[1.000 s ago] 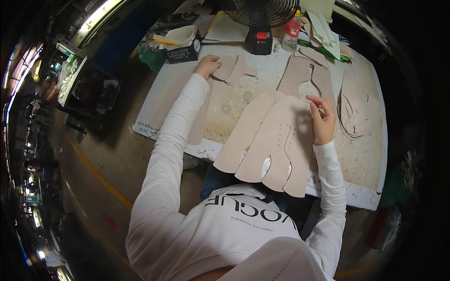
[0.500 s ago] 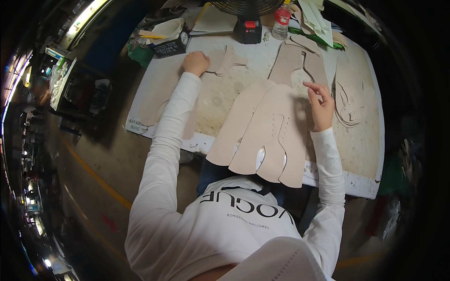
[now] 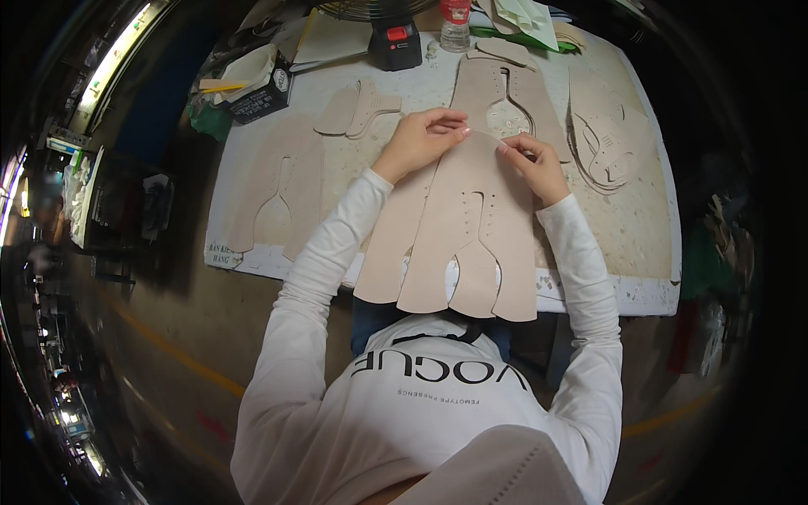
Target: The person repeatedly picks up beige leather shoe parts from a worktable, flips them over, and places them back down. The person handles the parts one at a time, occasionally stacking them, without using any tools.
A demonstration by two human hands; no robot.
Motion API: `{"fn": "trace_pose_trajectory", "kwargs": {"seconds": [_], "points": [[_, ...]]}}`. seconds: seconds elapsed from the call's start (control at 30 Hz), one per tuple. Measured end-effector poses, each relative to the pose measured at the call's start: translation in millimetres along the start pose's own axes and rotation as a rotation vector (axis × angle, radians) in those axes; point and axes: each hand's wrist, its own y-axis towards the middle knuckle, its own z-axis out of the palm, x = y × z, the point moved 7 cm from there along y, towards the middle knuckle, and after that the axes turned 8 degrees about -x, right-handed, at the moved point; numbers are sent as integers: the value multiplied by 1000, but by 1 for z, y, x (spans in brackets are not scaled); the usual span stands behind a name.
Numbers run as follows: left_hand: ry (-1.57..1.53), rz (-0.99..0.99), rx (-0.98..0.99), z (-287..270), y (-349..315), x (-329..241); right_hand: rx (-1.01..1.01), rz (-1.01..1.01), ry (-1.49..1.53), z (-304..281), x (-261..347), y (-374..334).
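A beige shoe-upper piece (image 3: 427,269), leather-like, with a curved slit and rows of small holes, lies at the table's near edge, its lower ends overhanging. A second beige piece (image 3: 389,244) shows beside it on the left. At the rounded top, my left hand (image 3: 421,143) has curled fingers and its thumb against the edge. My right hand (image 3: 539,168) pinches the same top edge from the right, thumb and index finger together. Just beyond both hands lies a stack of similar beige uppers (image 3: 480,88), with small flat parts (image 3: 501,53) on top.
More beige uppers (image 3: 305,168) lie at the left, with small cut parts (image 3: 358,109) behind them. Curved parts (image 3: 606,151) are stacked at the right. Along the back stand a black box (image 3: 265,97), a black-and-red battery base (image 3: 396,46) under a fan, and a bottle (image 3: 455,29).
My left hand has come from the far left parts to the top of the near upper. My right hand has moved left onto its edge. The view has shifted slightly.
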Motion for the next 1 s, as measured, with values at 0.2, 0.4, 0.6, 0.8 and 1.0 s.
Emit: {"fn": "trace_pose_trajectory", "kwargs": {"seconds": [0.2,0.4,0.6,0.8,1.0], "points": [[-387,-326,127,34,-20,17,-28,32,374,6,22,-8],[-573,-350,-31,32,-36,2,119,158,584,28,33,-24],[-577,-376,-6,26,-42,-2,151,381,711,35,34,-36],[-602,-394,-4,27,-44,-2,176,463,696,38,29,-40],[-592,-387,6,25,-46,-4,221,438,662,40,28,-40]]}}
